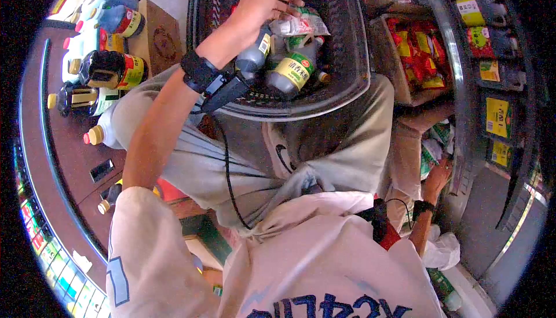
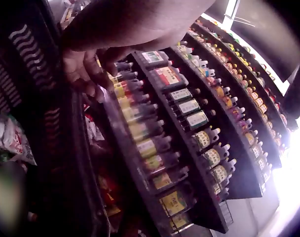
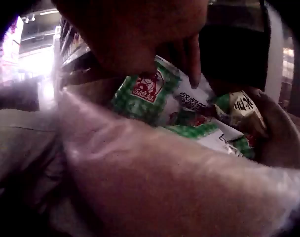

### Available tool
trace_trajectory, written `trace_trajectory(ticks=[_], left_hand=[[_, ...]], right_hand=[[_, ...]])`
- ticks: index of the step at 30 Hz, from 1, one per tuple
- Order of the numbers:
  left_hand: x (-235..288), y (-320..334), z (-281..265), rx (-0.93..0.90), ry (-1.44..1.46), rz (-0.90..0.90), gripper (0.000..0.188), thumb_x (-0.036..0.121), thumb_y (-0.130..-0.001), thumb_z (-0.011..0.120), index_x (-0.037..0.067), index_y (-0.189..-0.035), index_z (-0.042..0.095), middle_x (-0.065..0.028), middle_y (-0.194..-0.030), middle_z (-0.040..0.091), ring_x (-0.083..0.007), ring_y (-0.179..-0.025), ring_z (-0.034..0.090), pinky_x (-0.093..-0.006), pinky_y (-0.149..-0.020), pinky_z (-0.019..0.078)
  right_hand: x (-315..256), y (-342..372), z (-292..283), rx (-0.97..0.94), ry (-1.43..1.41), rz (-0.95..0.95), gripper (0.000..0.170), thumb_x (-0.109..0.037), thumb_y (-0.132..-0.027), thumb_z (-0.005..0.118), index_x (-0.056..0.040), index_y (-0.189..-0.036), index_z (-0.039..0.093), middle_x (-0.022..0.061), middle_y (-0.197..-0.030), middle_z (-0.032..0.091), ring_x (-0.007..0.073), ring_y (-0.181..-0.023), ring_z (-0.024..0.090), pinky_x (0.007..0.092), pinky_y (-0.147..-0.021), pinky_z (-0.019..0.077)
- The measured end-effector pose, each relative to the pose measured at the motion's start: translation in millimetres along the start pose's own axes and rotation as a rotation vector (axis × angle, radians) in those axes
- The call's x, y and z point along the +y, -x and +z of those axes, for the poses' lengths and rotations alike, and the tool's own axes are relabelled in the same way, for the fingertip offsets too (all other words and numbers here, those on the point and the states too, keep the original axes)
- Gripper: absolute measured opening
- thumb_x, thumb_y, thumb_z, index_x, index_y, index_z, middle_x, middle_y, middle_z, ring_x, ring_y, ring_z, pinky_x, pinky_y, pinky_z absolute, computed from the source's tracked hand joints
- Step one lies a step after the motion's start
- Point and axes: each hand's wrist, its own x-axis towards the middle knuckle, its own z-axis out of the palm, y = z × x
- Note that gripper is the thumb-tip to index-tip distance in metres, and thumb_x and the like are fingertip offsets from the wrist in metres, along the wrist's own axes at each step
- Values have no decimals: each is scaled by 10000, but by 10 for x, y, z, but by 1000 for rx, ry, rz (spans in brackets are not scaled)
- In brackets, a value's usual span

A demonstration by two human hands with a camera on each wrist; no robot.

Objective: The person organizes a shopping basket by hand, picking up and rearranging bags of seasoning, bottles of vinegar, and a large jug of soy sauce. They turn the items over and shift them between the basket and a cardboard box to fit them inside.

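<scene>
My left hand (image 1: 269, 5) is over the black basket (image 1: 362, 81), its fingers relaxed and nothing held in them. Just beneath, a white plastic packet (image 1: 307, 24) lies on bottles, including a dark bottle of rice vinegar (image 1: 292, 74) with a yellow-green label. In the left wrist view, the left hand (image 2: 86, 69) hangs by the basket's side, apart from the packet (image 2: 12, 138). Low at the right, my right hand (image 1: 437, 176) reaches into a cardboard box. A straight finger of the right hand (image 3: 160, 39) touches green-checked white packets (image 3: 145, 94); the thumb is hidden.
Bottles of sauce (image 1: 119, 69) stand along a brown shelf on the left. To the right, an open carton (image 1: 379, 46) holds red and yellow packets beside shelved bottles (image 1: 498, 115). The box's plastic-covered rim (image 3: 140, 143) crosses the right wrist view.
</scene>
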Motion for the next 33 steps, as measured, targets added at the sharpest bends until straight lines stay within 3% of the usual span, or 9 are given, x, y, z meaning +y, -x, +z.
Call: trace_trajectory(ticks=[5,15,19,21,24,25,27,29,33], left_hand=[[94,58,88,5,49,-80,229,119,-851,444,-25,-983,564,-156,-855,642,-232,-744,652,-284,-627,521],[29,144,375,-85,-330,91,193,69,-797,471,-38,-917,578,-133,-797,634,-178,-675,627,-272,-608,502],[-134,259,668,-212,-204,130,193,68,-774,564,-32,-938,576,-117,-841,641,-166,-816,617,-271,-748,480],[-254,309,798,-354,-34,113,361,146,-771,646,-26,-1070,540,-130,-988,619,-192,-976,576,-298,-846,450],[-81,420,839,-590,-59,-24,741,154,-705,761,11,-1310,358,-111,-1314,428,-170,-1242,364,-337,-1047,293],[-36,427,839,-675,3,-41,721,154,-701,767,-2,-1292,385,-95,-1272,477,-170,-1184,430,-331,-1001,355],[219,553,771,-653,-18,-314,657,173,-705,766,5,-1254,446,-69,-1164,566,-165,-1059,534,-309,-922,428],[200,578,773,-544,80,-235,437,204,-721,764,25,-1086,601,-60,-1024,643,-128,-911,593,-276,-833,455],[229,449,704,-203,141,-83,376,120,-737,743,-4,-1064,604,-92,-1016,653,-146,-870,633,-300,-798,500]], right_hand=[[-374,249,-614,125,-240,52,387,-25,-824,462,-111,-1199,503,171,-1086,582,382,-939,575,437,-757,495],[-765,-110,-1821,159,-426,564,335,-271,-924,474,10,-1105,484,294,-984,580,407,-883,572,456,-679,442],[-1321,-324,-2210,332,-863,344,242,-216,-932,479,-4,-1044,506,148,-856,579,251,-720,527,321,-630,408],[-1578,-468,-2150,391,-1029,174,169,-174,-931,484,-13,-973,513,46,-776,524,141,-655,435,249,-604,354],[-2253,-625,-2858,162,-1463,-1,139,-101,-923,480,-31,-809,440,-26,-729,403,55,-667,306,192,-595,279],[-2287,-715,-2890,47,-1458,-58,125,-91,-877,534,-2,-961,505,28,-813,530,109,-755,464,236,-679,405],[-2665,-841,-3196,34,-1635,-76,100,-102,-876,539,-15,-914,506,18,-785,519,105,-740,450,233,-672,394],[-2858,-1036,-3273,31,-1549,-241,100,-110,-877,544,-17,-891,509,18,-782,513,101,-736,444,236,-675,393],[-3123,-1316,-3176,-128,-1837,-39,249,-228,-867,568,-7,-982,570,39,-905,583,102,-845,507,241,-779,405]])
